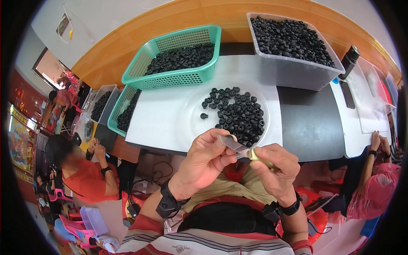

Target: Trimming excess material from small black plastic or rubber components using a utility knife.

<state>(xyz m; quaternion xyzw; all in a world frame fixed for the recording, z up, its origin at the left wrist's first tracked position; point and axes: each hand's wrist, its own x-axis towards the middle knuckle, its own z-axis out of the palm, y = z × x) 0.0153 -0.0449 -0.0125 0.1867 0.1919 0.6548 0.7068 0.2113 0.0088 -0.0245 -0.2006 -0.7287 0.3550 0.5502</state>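
My left hand (pixel 203 162) and my right hand (pixel 274 170) meet close to my chest, below the white table (pixel 165 123). The right hand grips a small knife with a pale handle (pixel 257 155); its grey blade (pixel 233 143) points left, up against the left fingertips. The left fingers are pinched together at the blade; whatever small thing they hold is hidden. Just beyond my hands, a heap of small black rubber rings (pixel 239 115) lies in a clear round dish (pixel 199 127) on the table.
A green basket (pixel 170 80) and a clear bin (pixel 293 70) hold more black rings at the table's far side. A second green basket (pixel 114 121) and bin stand lower left. A person in red sits at left, another at right. A dark bottle (pixel 349 59) stands at right.
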